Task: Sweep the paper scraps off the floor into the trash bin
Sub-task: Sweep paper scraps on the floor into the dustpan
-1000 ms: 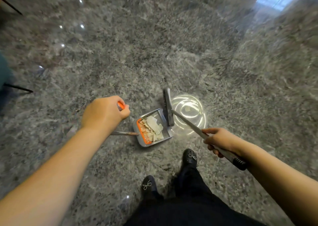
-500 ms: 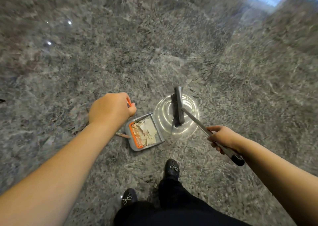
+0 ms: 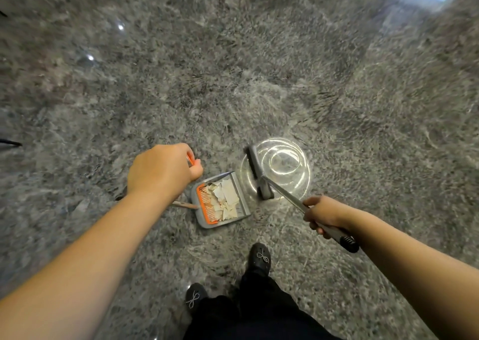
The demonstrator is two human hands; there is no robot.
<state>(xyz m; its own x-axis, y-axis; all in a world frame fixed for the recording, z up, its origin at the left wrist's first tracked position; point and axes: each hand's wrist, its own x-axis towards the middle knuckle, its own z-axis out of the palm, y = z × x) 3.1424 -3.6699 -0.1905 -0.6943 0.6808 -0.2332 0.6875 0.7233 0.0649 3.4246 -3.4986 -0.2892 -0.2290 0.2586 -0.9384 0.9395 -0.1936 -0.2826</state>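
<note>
Beside the clear round plastic trash bin (image 3: 285, 168), your left hand (image 3: 162, 170) gripped the grey orange-combed dustpan (image 3: 220, 201) holding white paper scraps (image 3: 225, 202); your right hand (image 3: 324, 214) clutched the grey broom (image 3: 259, 176). Tipping carelessly risked scraps missing the bin.

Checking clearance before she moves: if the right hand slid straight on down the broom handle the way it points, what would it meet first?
The right hand would run along the broom handle into the broom head, which lies across the clear round bin. Heights are hard to judge from above.
</note>
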